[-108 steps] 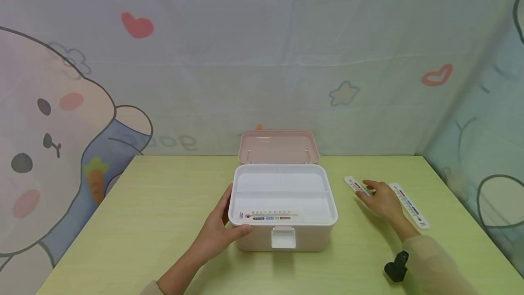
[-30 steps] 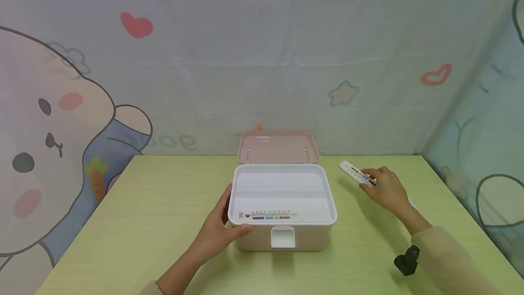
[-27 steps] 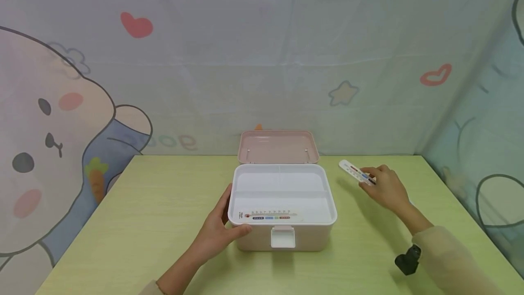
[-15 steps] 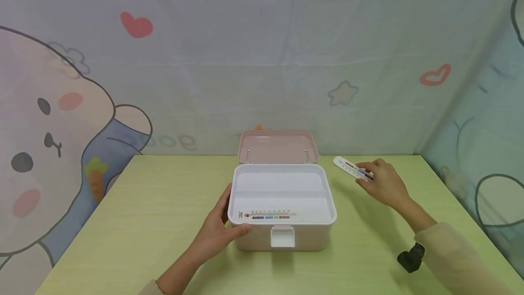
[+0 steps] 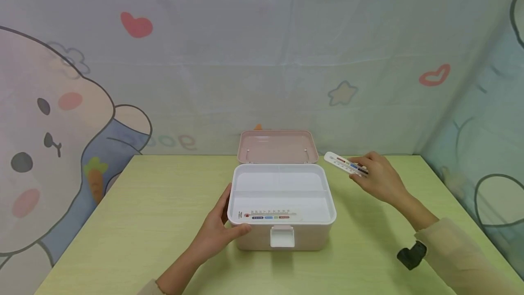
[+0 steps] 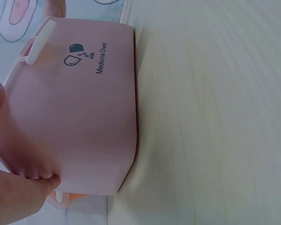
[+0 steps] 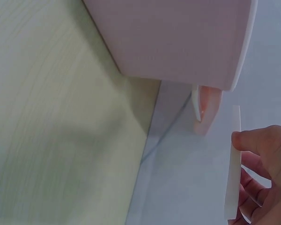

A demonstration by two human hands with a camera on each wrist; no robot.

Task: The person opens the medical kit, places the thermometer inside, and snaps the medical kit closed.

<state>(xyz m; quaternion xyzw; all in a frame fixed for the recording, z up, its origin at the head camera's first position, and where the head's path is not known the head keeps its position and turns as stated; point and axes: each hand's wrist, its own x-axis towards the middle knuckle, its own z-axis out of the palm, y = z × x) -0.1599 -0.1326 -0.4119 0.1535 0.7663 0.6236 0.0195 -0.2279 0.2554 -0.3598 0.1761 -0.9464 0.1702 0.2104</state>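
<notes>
A pink medicine chest (image 5: 282, 242) labelled "Medicine Chest" in the left wrist view stands open, with its white divided tray (image 5: 282, 179) on top. My left hand (image 5: 213, 236) grips its left front corner, thumb on the front and fingers round the side. One thermometer (image 5: 268, 216) lies flat in the tray's front compartment, printed side up. To the right of the chest, my right hand (image 5: 380, 179) pinches a second white thermometer (image 5: 340, 162) by one end, above the table. Its free end points left toward the lid's right edge. The right wrist view shows this thermometer edge-on between thumb and fingers.
The pink lid (image 5: 278, 147) leans back behind the chest, near the table's (image 5: 163, 195) far edge and the printed cloth (image 5: 262, 58). A white latch (image 5: 282, 236) hangs at the chest's front. A black wrist camera (image 5: 412, 255) sits by the right sleeve.
The right hand has picked the thermometer up off the table and carried it up and left toward the chest. Another thermometer on the right has passed out of sight behind the arm. Left hand unchanged.
</notes>
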